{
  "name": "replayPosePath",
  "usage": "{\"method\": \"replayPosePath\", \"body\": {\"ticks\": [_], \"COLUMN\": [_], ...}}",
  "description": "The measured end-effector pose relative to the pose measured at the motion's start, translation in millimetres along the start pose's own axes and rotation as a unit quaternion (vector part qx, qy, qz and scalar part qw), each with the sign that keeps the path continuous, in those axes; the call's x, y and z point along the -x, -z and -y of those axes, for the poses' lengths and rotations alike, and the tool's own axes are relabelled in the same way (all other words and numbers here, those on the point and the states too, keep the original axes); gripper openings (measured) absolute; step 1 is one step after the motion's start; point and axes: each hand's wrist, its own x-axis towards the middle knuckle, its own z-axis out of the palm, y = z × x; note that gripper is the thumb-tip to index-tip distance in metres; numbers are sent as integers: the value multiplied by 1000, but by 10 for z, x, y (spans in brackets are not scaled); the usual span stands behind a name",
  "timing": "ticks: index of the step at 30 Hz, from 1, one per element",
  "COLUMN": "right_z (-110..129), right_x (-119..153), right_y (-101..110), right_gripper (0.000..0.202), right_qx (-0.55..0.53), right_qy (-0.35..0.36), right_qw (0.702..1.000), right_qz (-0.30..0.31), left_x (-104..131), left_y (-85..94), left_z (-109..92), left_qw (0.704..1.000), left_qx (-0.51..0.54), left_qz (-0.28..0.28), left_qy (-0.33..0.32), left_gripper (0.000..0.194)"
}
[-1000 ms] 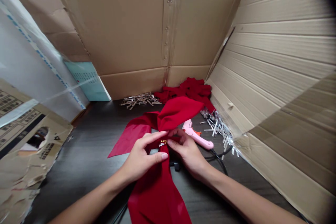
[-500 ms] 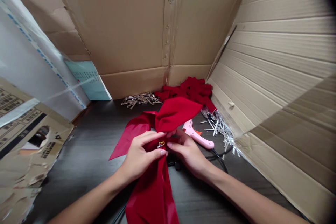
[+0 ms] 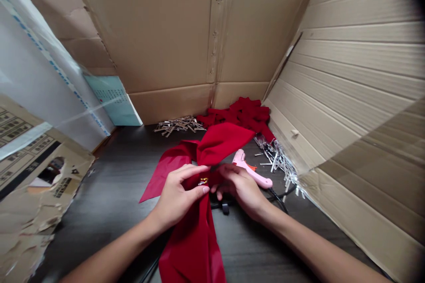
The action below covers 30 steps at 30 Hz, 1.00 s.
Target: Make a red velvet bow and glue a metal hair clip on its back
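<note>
Gripping with the left hand (image 3: 179, 194), between thumb and fingers, the long red cloth bow (image 3: 221, 143), around its small gold-and-silver metal piece (image 3: 203, 181). Curling the right hand (image 3: 239, 189) at three o'clock of this piece; cannot tell if also gripping. Farther, on dark table (image 3: 122, 185), showing pink glue gun (image 3: 252, 171) toward two o'clock, red cloth pile (image 3: 247, 112) at one, silvery metal clips (image 3: 179, 125) at eleven.

Left hand (image 3: 179, 192) pinching, thumb below forefinger; right hand (image 3: 239, 188) beside, fingers curled.
</note>
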Motion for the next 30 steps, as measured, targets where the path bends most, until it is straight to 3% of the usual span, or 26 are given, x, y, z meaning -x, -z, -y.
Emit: {"method": "replayPosePath", "body": {"ticks": [3, 7, 10, 18, 24, 30], "right_z": [22, 89, 154, 171, 146, 173], "right_x": [-44, -66, -32, 41, 66, 79], "right_y": [67, 119, 95, 36, 29, -2], "right_gripper": [33, 14, 16, 21, 27, 31], "right_qx": [63, 122, 141, 175, 118, 67], "right_qy": [26, 84, 122, 65, 51, 53], "right_qw": [997, 987, 980, 982, 991, 996], "right_qz": [-34, -61, -63, -7, -24, -32], "left_x": [-6, -20, -23, -17, -5, 15], "left_y": [19, 49, 58, 44, 30, 26], "left_z": [17, 29, 36, 46, 19, 57], "left_qw": [1000, 998, 998, 998, 999, 998], "left_qx": [-6, 1, 22, 39, 46, 43], "left_qz": [-23, -38, -34, -13, 2, -20], "left_qy": [19, 44, 55, 37, -3, 36], "left_gripper": [37, 38, 39, 43, 40, 48]}}
